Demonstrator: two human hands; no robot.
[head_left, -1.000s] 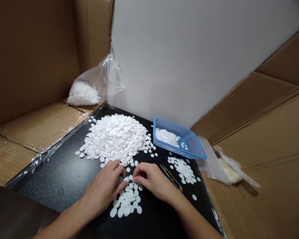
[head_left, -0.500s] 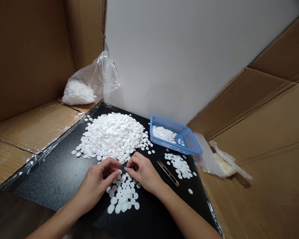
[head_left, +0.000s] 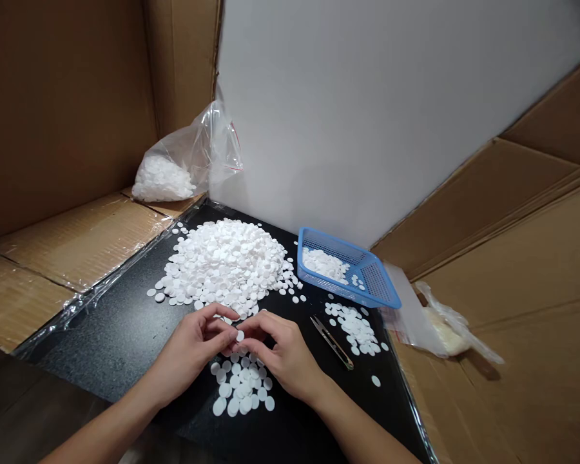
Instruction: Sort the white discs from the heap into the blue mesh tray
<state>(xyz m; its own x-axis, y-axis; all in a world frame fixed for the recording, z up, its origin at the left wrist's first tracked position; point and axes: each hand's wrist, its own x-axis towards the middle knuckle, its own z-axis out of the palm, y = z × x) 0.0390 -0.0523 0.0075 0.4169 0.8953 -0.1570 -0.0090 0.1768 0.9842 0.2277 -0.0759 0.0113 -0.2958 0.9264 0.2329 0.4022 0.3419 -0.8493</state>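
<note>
A small white disc point(head_left: 240, 336) is held on edge between the fingertips of both hands. My left hand point(head_left: 191, 345) is closed, its thumb and fingers pinching the disc from the left. From the right, my right hand point(head_left: 283, 351) has its curled forefinger and thumb at the disc's edge; the exact contact is partly hidden. Just below the fingers lies a loose spread of white discs point(head_left: 244, 386). Beyond them rises a large heap of the same discs point(head_left: 227, 258).
Thread snips point(head_left: 332, 342) lie right of my right hand, near a smaller group of discs point(head_left: 357, 330). Behind stands a blue basket point(head_left: 391, 296) partly filled with discs. A clear bag point(head_left: 167, 177) of discs sits back left. Cardboard point(head_left: 526, 277) flanks the black tabletop point(head_left: 120, 348).
My hands have come closer together, and a white disc now shows between their fingertips. The whole view has shifted slightly, so the surroundings appear farther right.
</note>
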